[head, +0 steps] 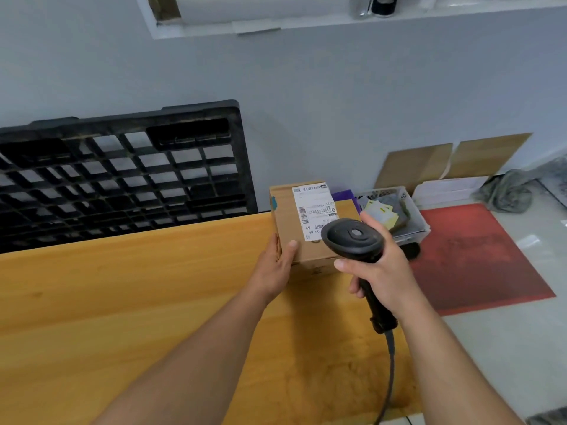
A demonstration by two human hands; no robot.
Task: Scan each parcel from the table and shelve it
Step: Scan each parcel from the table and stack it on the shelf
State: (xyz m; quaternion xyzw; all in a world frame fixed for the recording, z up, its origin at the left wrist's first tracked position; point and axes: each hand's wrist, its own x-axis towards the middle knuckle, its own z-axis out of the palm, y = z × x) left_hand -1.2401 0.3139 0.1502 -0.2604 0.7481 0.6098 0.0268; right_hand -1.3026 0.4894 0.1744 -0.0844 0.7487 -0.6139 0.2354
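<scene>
Pallet (122, 176), red mat (478, 256), perhaps rag (506, 191).

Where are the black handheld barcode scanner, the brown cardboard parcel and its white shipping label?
Black handheld barcode scanner (352, 237): head view, top of its head.
Brown cardboard parcel (284, 217): head view, bare top face left of label.
White shipping label (313, 208): head view, its middle.

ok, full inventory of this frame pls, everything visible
parcel: 1, brown cardboard, white label, table's far right
table: 1, orange wood, foreground
scanner: 1, black, corded, held near the parcel's label
pallet: 1, black, upright against the wall, left
basket: 1, clear plastic, right of the parcel
yellow slips: several, in the basket
cardboard sheets: 2, brown, against the wall, right
mat: 1, red, floor right
cloth: 1, grey, floor by the wall
left hand: grips the parcel's near-left corner
right hand: grips the scanner's handle
</scene>
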